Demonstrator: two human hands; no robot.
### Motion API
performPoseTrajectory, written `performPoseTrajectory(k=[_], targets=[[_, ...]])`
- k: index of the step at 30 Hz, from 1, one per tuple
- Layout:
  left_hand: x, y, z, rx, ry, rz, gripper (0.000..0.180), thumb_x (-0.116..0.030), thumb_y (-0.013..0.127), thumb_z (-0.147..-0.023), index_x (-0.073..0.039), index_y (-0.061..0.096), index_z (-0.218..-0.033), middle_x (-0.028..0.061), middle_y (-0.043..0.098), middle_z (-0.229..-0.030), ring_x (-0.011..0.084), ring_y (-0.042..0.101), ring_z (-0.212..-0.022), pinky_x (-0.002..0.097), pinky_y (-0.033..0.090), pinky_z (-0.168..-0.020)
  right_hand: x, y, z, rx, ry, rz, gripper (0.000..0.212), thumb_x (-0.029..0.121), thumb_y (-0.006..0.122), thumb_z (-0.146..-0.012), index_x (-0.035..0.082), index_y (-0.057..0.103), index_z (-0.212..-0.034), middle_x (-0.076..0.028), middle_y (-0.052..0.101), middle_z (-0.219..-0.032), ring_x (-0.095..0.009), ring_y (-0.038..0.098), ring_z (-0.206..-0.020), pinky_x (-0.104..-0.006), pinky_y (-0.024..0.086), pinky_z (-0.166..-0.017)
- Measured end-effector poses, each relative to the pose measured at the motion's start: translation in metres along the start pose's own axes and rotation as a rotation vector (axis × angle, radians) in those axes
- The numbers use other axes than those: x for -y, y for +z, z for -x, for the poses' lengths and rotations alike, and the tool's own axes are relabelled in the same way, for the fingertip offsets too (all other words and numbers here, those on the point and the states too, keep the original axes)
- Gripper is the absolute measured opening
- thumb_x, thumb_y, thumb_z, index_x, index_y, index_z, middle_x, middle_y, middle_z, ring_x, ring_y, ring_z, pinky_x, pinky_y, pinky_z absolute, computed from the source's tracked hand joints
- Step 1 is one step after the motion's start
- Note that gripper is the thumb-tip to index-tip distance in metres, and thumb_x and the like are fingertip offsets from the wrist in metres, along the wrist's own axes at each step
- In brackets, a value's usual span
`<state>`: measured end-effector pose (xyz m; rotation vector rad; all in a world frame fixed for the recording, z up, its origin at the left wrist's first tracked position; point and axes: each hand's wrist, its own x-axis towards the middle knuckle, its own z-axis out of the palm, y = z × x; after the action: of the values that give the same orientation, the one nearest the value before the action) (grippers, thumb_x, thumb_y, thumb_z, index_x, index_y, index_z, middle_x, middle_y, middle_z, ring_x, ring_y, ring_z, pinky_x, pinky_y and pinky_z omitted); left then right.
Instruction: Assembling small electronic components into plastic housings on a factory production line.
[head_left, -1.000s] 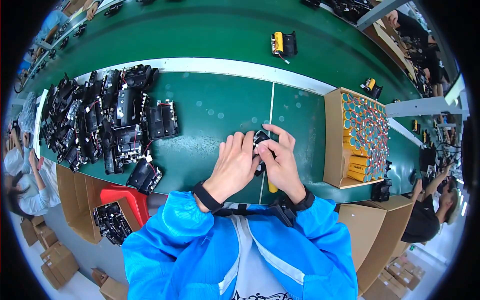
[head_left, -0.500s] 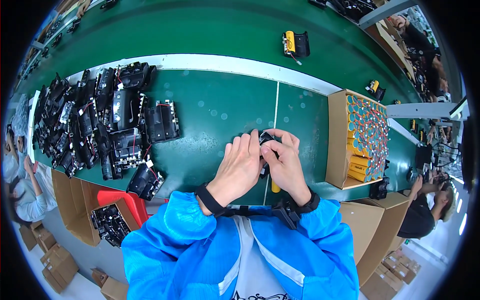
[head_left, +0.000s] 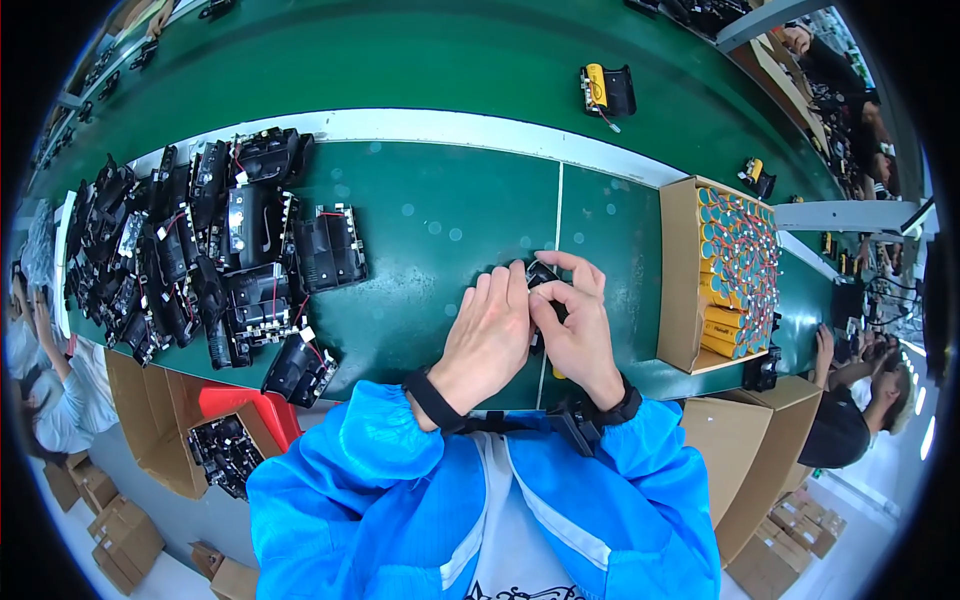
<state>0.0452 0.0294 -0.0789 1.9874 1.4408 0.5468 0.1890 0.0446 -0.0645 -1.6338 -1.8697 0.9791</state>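
Both hands meet over the near middle of the green table, around a small black plastic housing (head_left: 541, 272) that they mostly cover. My left hand (head_left: 484, 335) presses against its left side with straight fingers held together. On the other side, my right hand (head_left: 578, 325) pinches at the housing with thumb and index finger, and what lies between the tips is too small to make out. A yellow end (head_left: 558, 375), apparently of a battery cell, shows just below the right hand; the rest of it is hidden.
Many black housings with circuit boards (head_left: 255, 225) are heaped at left. A cardboard box (head_left: 680, 280) of yellow cells with wires stands at right. Beyond the white rail (head_left: 430, 125), a housing with a yellow cell (head_left: 598, 90) lies on a green belt. Open cartons (head_left: 750, 450) flank me.
My right hand's fingers have shifted and bent differently at the housing. Less of the yellow end shows beneath the hands. The housing on the far belt has moved slightly right.
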Motion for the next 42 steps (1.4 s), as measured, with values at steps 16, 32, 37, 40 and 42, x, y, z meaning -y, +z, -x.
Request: performPoseTrajectory(k=[16, 32, 37, 40, 42], targets=[[-0.006, 0.004, -0.003, -0.063, -0.039, -0.001, 0.063, -0.009, 0.066, -0.084, 0.014, 0.036, -0.134, 0.0227, 0.05, -0.107, 0.0368, 0.051, -0.098, 0.0431, 0.043, -0.083, -0.02, -0.024, 0.062, -0.025, 0.369, -0.561, 0.029, 0.001, 0.069, -0.083, 0.001, 0.064, -0.112, -0.011, 0.064, -0.111, -0.018, 0.055, -0.102, -0.0295, 0.043, -0.088], [-0.013, 0.015, -0.011, -0.186, -0.048, -0.115, 0.063, -0.017, 0.069, -0.083, 0.017, 0.042, -0.129, 0.019, 0.053, -0.103, 0.0313, 0.055, -0.093, 0.0392, 0.044, -0.078, -0.011, -0.032, 0.026, -0.218, -0.104, 0.172, 0.036, 0.0, 0.074, -0.073, 0.002, 0.07, -0.108, -0.022, 0.054, -0.131, -0.034, 0.061, -0.113, -0.0356, 0.05, -0.093], [-0.012, 0.012, -0.01, -0.191, -0.05, -0.136, 0.062, -0.016, 0.068, -0.083, 0.017, 0.042, -0.129, 0.0188, 0.053, -0.103, 0.0315, 0.056, -0.091, 0.0393, 0.044, -0.077, -0.011, -0.022, 0.03, -0.244, -0.137, 0.144, 0.038, 0.005, 0.076, -0.075, 0.002, 0.069, -0.112, -0.025, 0.048, -0.141, -0.037, 0.058, -0.12, -0.0385, 0.048, -0.099], [-0.013, 0.008, -0.011, -0.169, -0.045, -0.147, 0.062, -0.015, 0.067, -0.083, 0.016, 0.042, -0.129, 0.0186, 0.053, -0.103, 0.0313, 0.056, -0.09, 0.0392, 0.044, -0.076, -0.004, -0.013, 0.027, -0.275, -0.191, 0.126, 0.039, 0.007, 0.077, -0.076, 0.003, 0.069, -0.114, -0.026, 0.046, -0.143, -0.037, 0.058, -0.121, -0.0391, 0.048, -0.098], [-0.01, 0.007, -0.011, -0.137, -0.042, -0.102, 0.061, -0.011, 0.067, -0.082, 0.017, 0.041, -0.13, 0.0195, 0.053, -0.103, 0.0329, 0.057, -0.093, 0.0405, 0.045, -0.079, -0.006, 0.006, 0.024, -0.336, -0.205, -0.01, 0.038, 0.007, 0.077, -0.076, 0.003, 0.07, -0.112, -0.027, 0.046, -0.143, -0.038, 0.057, -0.121, -0.04, 0.048, -0.098]])
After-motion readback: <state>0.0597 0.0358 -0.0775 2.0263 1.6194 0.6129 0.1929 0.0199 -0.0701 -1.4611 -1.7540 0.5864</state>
